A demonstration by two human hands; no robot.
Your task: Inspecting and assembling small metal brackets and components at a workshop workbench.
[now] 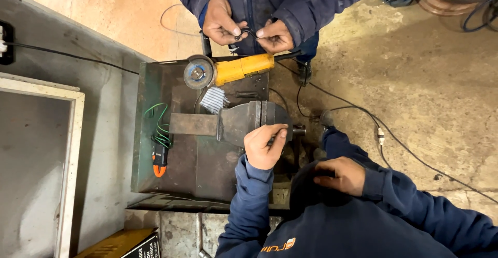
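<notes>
- Head view: we're pinching our left hand (pixel 264 146) fingers shut on a small dark piece at the bench vise (pixel 249 120) on the counter (pixel 181 170).
- Our right hand (pixel 340 175) is resting curled on dark cloth; can't tell if it's gripping.
- Nothing's looking clamped yet; a co-worker across from us is bending wire (pixel 248 32) above the yellow grinder (pixel 228 70).

Workshop floor and bench surroundings.
Stained concrete floor (pixel 430 97) is crossed by black cables (pixel 394 138); a grey panel (pixel 104 133) with white frame (pixel 70 159) is seen left.
</notes>
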